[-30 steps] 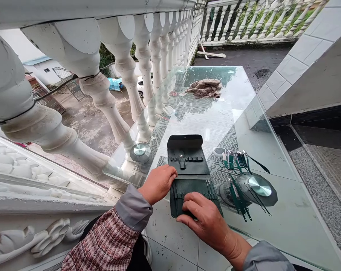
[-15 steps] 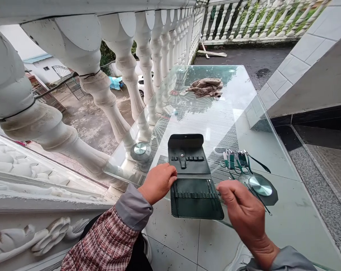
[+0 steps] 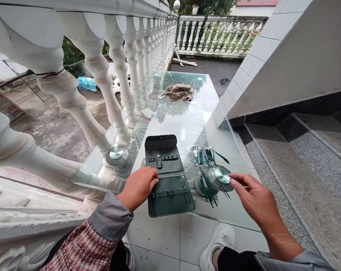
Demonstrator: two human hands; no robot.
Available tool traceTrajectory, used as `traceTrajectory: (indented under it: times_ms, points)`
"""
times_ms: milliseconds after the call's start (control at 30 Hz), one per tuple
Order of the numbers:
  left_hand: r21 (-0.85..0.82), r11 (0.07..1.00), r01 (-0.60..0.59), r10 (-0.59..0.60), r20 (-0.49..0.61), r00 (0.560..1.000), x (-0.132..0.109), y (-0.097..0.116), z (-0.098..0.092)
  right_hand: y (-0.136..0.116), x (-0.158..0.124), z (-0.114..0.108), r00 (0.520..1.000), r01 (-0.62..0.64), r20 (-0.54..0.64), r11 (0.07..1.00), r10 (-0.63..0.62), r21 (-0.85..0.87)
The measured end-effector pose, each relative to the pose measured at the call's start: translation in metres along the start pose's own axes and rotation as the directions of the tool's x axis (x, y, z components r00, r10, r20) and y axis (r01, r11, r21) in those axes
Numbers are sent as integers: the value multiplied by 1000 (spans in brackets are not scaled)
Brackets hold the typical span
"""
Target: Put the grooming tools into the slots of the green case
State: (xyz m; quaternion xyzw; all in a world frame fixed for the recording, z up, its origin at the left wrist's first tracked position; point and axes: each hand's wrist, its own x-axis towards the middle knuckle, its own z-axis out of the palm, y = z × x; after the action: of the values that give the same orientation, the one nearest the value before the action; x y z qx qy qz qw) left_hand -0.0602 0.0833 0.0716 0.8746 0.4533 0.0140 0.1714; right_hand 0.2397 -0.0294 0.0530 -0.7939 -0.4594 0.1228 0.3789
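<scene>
A dark green tool case (image 3: 172, 205) lies unfolded on the glass table, its black flap at the far end. Two thin metal tools stand in the loops on its right side. My left hand (image 3: 139, 186) is closed at the case's left edge, pinching something I cannot make out. To the right of the case lie nail clippers (image 3: 208, 154), scissors and several slim tools (image 3: 207, 188). Over the right end of these tools hovers my right hand (image 3: 252, 194), thumb and forefinger a little apart, with nothing visible between them.
The glass table top (image 3: 164, 126) carries a crumpled brown cloth (image 3: 178, 92) at its far end and a small card (image 3: 148, 112). White balusters (image 3: 94, 64) run along the left. Stone steps (image 3: 308, 162) rise at the right.
The view has turned to the right, so the table and case sit further left. My right hand has moved right, away from the case to the loose tools, and its fingers have opened.
</scene>
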Motion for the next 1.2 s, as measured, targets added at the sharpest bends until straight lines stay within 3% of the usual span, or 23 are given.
traceTrajectory:
  times_ms: [167, 300, 500, 800, 1200]
  points:
    - [49, 999, -1, 1, 3, 1000, 5, 3, 5, 6, -8, 5, 985, 147, 110, 983, -135, -112]
    - [52, 999, 4, -5, 8, 1000, 8, 2, 6, 0, -14, 15, 938, 253, 281, 956, -203, -152]
    - [46, 999, 25, -25, 5, 1000, 11, 2, 8, -5, -16, 25, 902, 321, 369, 920, -224, -226]
    - [74, 997, 29, -30, 8, 1000, 8, 3, 10, 13, -16, 26, 897, 392, 334, 869, -289, -302]
    - [73, 997, 20, -21, 8, 1000, 7, 4, 8, 11, -22, 28, 864, 504, 260, 751, -431, -427]
